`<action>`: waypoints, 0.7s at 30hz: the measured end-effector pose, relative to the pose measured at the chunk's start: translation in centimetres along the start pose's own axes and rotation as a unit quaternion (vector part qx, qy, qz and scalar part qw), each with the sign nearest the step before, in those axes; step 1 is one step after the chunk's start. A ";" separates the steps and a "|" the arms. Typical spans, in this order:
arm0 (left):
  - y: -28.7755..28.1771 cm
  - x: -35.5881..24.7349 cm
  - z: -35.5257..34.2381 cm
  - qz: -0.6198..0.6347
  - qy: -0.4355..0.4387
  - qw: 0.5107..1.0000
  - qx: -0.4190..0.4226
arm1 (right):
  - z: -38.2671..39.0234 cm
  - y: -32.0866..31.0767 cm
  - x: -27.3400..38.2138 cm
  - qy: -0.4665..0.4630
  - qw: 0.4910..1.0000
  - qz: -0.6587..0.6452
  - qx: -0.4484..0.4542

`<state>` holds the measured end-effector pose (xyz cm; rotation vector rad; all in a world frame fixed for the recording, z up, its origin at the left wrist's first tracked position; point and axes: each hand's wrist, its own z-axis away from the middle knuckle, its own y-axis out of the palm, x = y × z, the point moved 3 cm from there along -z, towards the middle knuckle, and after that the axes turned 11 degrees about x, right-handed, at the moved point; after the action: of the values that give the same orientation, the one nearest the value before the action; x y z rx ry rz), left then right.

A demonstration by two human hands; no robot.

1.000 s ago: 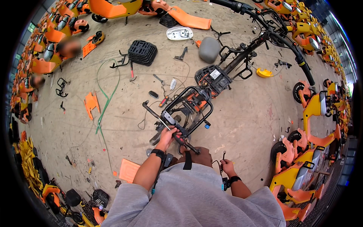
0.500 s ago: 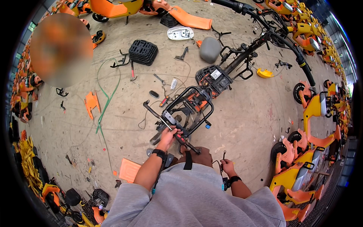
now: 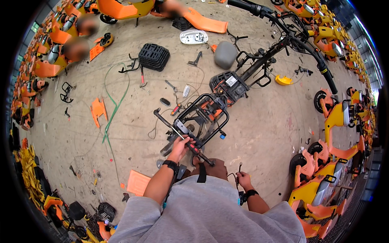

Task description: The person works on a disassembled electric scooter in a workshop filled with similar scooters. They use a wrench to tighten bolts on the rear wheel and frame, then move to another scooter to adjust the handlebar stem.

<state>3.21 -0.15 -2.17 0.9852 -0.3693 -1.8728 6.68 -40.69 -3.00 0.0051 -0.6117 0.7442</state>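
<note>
Though handlebar (image 3: 323,69) is still on, scooter frame (image 3: 261,62) looks mostly stripped; left hand (image 3: 179,148) clamped on screwdriver (image 3: 195,150) at frame's rear, right hand (image 3: 244,179) clamped on dark tool (image 3: 240,166) behind frame.

left forearm (image 3: 157,183): slants forward and inward | left hand (image 3: 178,150): in front of the body, fingers bent in a grip | right forearm (image 3: 257,202): angled forward, inward | right hand (image 3: 244,179): fingers curled closed, farther back, well apart from the left
</note>
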 end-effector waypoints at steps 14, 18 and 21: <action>-0.9 0.1 0.9 -0.053 -0.025 0.998 -0.009 | -0.2 -0.4 0.3 -0.008 1.000 0.003 0.002; -4.8 -1.1 2.5 -0.142 -0.016 0.989 -0.025 | -0.8 0.4 -0.1 0.000 1.000 0.000 0.019; -11.1 -2.2 5.6 -0.243 -0.023 0.966 -0.091 | -2.1 1.1 -0.2 0.005 0.998 0.039 0.050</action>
<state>-7.30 6.40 -4.45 0.9660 0.0291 -2.3238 6.94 -39.57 -5.07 0.0696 -0.5673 0.8484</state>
